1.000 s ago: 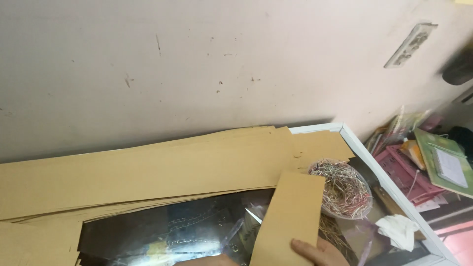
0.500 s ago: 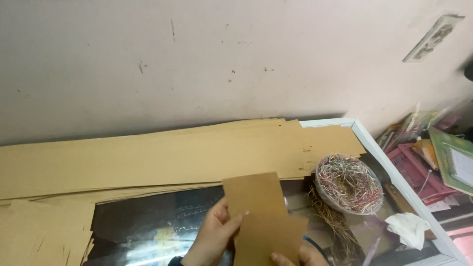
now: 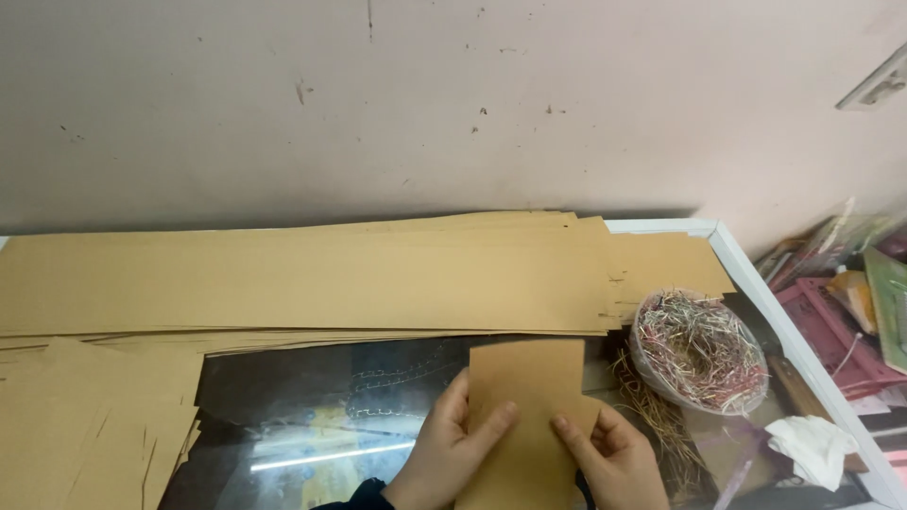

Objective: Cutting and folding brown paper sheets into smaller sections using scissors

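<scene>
Lower centre: left hand [image 3: 453, 451] and right hand [image 3: 609, 458] pinch small folded brown paper piece [image 3: 529, 416] over glass table [image 3: 312, 416]. Grip light; crease may skew if paper slips.

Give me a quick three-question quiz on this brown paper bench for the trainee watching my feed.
1. True or false: both hands are on the small brown paper piece.
2. What lies just right of that piece? A) a round bowl of thin mixed-colour strips B) a pair of scissors C) a roll of tape
3. Fill in: the long brown paper sheets lie stacked along the ____.

Key
1. True: the left hand and right hand each press fingers on it.
2. A, the bowl of strips.
3. Wall.
</scene>
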